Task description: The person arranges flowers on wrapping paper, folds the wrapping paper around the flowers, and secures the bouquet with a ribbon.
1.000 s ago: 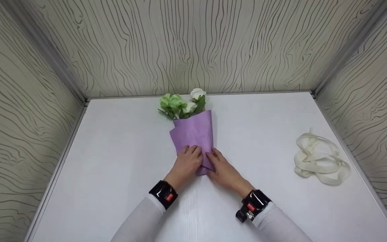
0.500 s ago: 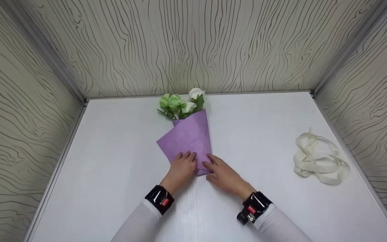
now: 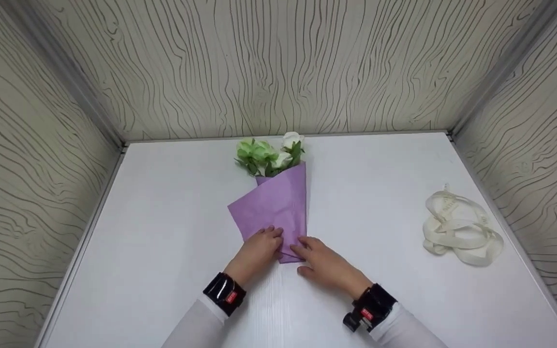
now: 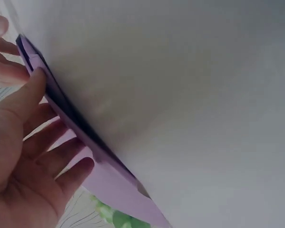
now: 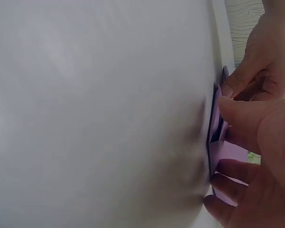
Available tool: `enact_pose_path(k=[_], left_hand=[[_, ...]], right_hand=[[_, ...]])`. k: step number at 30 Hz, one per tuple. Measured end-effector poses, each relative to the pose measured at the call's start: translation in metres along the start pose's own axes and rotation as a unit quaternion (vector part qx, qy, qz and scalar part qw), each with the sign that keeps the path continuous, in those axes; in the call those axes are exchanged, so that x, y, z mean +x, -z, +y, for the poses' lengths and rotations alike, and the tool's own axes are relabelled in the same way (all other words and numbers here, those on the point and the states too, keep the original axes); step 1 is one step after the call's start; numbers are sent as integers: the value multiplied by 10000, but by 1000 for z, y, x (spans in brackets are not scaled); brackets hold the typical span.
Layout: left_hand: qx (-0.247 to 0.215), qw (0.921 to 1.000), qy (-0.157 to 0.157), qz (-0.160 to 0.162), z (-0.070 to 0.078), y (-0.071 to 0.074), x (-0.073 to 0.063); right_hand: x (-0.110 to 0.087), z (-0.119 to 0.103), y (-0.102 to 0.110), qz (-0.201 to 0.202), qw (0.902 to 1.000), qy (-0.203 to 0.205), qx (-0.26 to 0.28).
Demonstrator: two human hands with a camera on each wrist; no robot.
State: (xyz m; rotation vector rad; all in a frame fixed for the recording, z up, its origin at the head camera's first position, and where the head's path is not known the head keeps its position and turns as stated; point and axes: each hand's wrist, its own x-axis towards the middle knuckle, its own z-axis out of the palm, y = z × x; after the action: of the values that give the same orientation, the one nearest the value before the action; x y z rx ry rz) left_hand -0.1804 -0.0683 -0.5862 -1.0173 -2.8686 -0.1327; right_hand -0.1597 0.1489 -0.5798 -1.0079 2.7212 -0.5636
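A bouquet of green flowers [image 3: 257, 151] and white flowers [image 3: 292, 140] lies on the white table, wrapped in purple wrapping paper [image 3: 278, 195]. One flap of the paper sticks out to the left in a point. My left hand [image 3: 256, 253] holds the lower left part, its thumb at the bottom edge and its fingers over the sheet in the left wrist view. At the lower right corner my right hand [image 3: 329, 266] grips the folded paper [image 5: 217, 121], fingers along its side and thumb at its bottom edge. The flower stems are hidden inside the wrap.
A loose heap of cream ribbon [image 3: 462, 237] lies on the right side of the table [image 3: 162, 217]. Wood-patterned walls [image 3: 278, 67] enclose the table at the back and both sides.
The left flap of the paper has spread outward to the left, the left hand moving with it. The bouquet has then slid slightly toward me and right, with both hands on it.
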Motion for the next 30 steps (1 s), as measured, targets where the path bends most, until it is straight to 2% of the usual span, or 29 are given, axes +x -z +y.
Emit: enact_pose_path(k=[6,10,15,18,22,26,30], left_hand=[[21,10000,-74,-16,0,1,-6],[53,9999,65,85,3,1,-10],[79,9992,335,193,7,0,-13],[-8,9987,472,191,8,1,-16],[-134,9978,627,156,10,3,-19],[-220,9965,778,200,11,6,-22],[-294,9950,880,358,12,4,-24]], right_hand=[[-3,-10,2,-57,9999,31,-144],[3,-4,8,274,9995,59,-119],[22,11,16,707,9971,-34,-282],[35,19,15,629,9966,4,-541],[45,24,11,288,9963,-101,-800],[50,24,8,162,9964,-197,-813],[50,24,5,182,9959,-37,-890]])
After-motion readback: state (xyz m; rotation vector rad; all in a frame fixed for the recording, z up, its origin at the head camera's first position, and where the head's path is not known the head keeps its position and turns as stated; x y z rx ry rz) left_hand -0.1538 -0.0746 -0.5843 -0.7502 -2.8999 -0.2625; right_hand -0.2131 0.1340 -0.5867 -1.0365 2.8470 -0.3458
